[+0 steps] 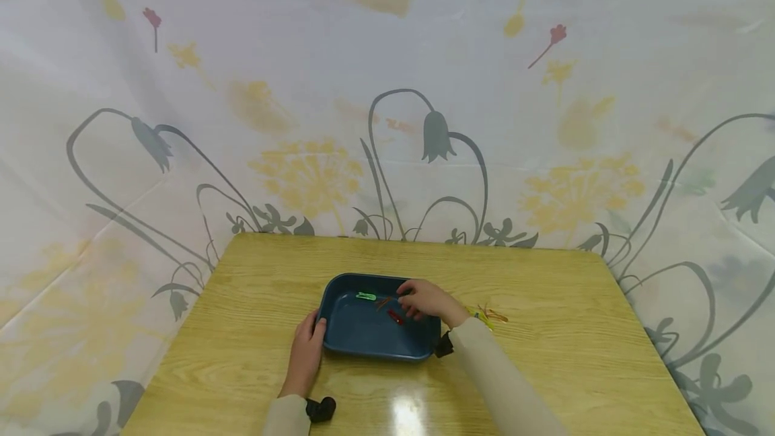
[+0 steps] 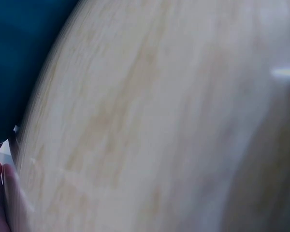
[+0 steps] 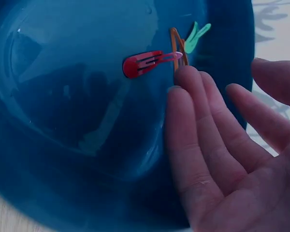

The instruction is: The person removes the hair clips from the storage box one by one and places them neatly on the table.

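A person sits at a light wooden table [image 1: 254, 328] backed by a white flower-printed cloth [image 1: 181, 120]. A dark blue rectangular plastic tray [image 1: 363, 338] lies at the middle of the table.

The left hand [image 1: 307, 354] rests against the tray's near left corner, fingers laid fairly straight along the rim, steadying it rather than gripping it.

The right hand [image 1: 426, 300] hovers over the far right part of the tray. In the right wrist view its fingers [image 3: 193, 135] are spread and relaxed, palm open, holding nothing — the fingertips sit just beside a red snap hair clip [image 3: 144, 63] lying flat on the tray floor. An orange hair clip [image 3: 176, 46] and a green hair clip [image 3: 195, 36] lie beyond it, the orange one close alongside the red one's tip.

On the table to the right of the tray, just past the right wrist, a small loose cluster of yellow and orange hair clips [image 1: 489, 315] lies on the wood.

The step in hand looks like moving clips from table to tray, with the red one just set down. The next move would call for drawing the open hand back right to the cluster and pinching a single clip — thin, flat pieces that need a fingertip grip.
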The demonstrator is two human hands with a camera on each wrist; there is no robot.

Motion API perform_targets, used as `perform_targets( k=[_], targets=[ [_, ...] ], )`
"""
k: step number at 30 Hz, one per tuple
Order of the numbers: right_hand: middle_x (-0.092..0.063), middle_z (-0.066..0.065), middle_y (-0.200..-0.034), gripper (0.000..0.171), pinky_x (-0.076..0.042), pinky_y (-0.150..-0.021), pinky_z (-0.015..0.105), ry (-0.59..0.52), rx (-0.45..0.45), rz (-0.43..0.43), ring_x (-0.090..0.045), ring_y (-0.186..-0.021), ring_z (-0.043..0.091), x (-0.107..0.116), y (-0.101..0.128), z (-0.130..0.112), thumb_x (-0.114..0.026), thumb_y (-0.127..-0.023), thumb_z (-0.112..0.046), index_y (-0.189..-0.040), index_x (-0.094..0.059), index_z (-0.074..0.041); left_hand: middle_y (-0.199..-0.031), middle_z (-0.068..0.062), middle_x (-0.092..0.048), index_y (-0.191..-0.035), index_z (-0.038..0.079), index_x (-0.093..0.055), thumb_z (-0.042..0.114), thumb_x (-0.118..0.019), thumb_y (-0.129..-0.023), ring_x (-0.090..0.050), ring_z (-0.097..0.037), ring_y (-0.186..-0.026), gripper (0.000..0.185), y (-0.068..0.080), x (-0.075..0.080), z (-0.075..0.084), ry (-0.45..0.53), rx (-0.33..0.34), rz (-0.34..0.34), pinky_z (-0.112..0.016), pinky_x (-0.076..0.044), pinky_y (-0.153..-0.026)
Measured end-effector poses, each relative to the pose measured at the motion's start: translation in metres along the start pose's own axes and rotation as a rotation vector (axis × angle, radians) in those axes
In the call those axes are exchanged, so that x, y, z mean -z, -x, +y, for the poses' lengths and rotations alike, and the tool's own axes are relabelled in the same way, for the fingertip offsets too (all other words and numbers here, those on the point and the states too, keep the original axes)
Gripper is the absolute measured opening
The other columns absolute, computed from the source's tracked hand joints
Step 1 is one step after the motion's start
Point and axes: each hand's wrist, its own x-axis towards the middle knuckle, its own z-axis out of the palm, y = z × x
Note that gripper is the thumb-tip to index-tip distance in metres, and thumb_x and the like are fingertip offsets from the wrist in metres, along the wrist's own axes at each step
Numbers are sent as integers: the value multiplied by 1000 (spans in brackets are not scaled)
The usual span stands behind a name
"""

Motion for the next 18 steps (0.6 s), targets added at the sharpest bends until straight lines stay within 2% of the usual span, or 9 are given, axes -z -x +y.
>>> perform_targets(
  k=[7, 18],
  targets=[
    [-66, 16, -88, 36, -55, -63, 35, 69, -67, -60, -65, -75, 26, -8, -9, -4, -54, -93, -14, -127, -50, -2, -142, -18, -34, -140, 7, -38, 46, -37, -97, -32, -35, -131, 57, 0, 0, -1, 8, -2, -2, -52, -29, -105],
    [-68, 16, -86, 43, -55, -63, 36, 17, -149, -112, -66, -77, 28, -17, -15, 0, -53, -93, -16, -132, -44, 1, -141, -18, -36, -139, 8, -39, 48, -37, -96, -34, -35, -130, 59, 0, 1, 0, -4, 10, 1, -52, -30, -104]
  ],
)
